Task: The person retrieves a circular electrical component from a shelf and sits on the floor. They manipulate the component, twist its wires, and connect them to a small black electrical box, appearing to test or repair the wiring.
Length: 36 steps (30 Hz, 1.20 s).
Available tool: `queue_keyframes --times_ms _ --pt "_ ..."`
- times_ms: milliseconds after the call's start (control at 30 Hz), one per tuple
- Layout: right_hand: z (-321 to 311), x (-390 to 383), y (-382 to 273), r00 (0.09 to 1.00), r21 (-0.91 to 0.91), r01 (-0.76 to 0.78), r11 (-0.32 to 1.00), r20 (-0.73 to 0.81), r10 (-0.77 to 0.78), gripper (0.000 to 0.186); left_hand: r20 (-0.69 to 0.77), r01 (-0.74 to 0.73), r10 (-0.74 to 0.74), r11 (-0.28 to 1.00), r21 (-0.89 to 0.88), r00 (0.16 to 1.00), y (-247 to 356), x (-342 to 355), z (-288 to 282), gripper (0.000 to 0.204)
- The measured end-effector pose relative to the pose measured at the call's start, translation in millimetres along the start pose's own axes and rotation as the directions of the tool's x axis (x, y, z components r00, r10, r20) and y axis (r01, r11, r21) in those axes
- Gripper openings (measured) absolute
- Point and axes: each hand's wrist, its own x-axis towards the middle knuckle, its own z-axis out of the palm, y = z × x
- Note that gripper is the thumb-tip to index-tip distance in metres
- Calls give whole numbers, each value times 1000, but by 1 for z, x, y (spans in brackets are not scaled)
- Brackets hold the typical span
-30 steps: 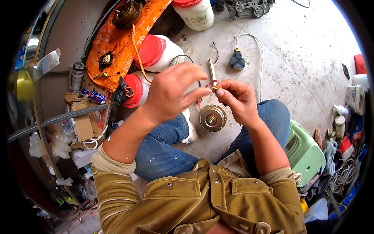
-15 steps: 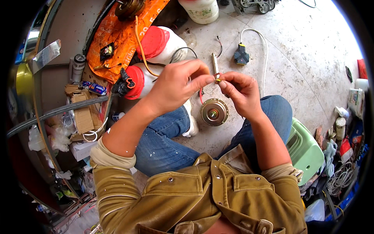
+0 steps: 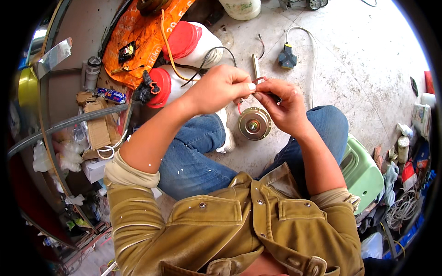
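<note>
Over the floor, my left hand (image 3: 220, 89) and my right hand (image 3: 284, 103) meet fingertip to fingertip. Both are closed in a pinch around a thin red wire (image 3: 261, 79), of which only a short loop shows above the fingers. Just below them a round metal motor (image 3: 254, 123) with a small shaft at its centre lies on the floor. A red lead (image 3: 239, 108) runs up from its edge toward my left hand. Beyond my fingertips lies a narrow pale metal strip (image 3: 256, 66), its near end hidden by the hands.
White tubs with red lids (image 3: 183, 42) stand left of my hands, beside an orange sack (image 3: 131, 43). A dark socket block (image 3: 287, 57) on a white cable lies far right. A green plastic stool (image 3: 363, 170) is by my right knee. Cardboard and clutter (image 3: 97, 133) line the left.
My left thumb has come down and closed against my right fingertips on the wire. The yellowish bit seen there earlier is now covered. The whole view has shifted slightly.
</note>
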Motion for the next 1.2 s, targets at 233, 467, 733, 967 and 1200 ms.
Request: queue_keyframes --times_ms 233,467,733,967,1200 --pt "-4 -2 2 975 195 -189 962 -74 207 11 -297 -111 264 887 448 918 11 -5 1 16" --pt "-5 0 1 964 290 -230 929 -60 258 12 -46 -354 688 428 831 724 10 3 4 14" --pt "-4 3 4 958 244 -267 932 -36 284 14 -1 82 -86 954 -289 996 -1 4 -1 15" --pt "-4 6 17 942 426 -321 846 50 332 18 -106 -355 618 575 737 779 1 8 1 13" --pt "-3 12 35 916 602 -397 693 211 342 16 -175 -229 380 801 553 908 -13 16 -1 13"
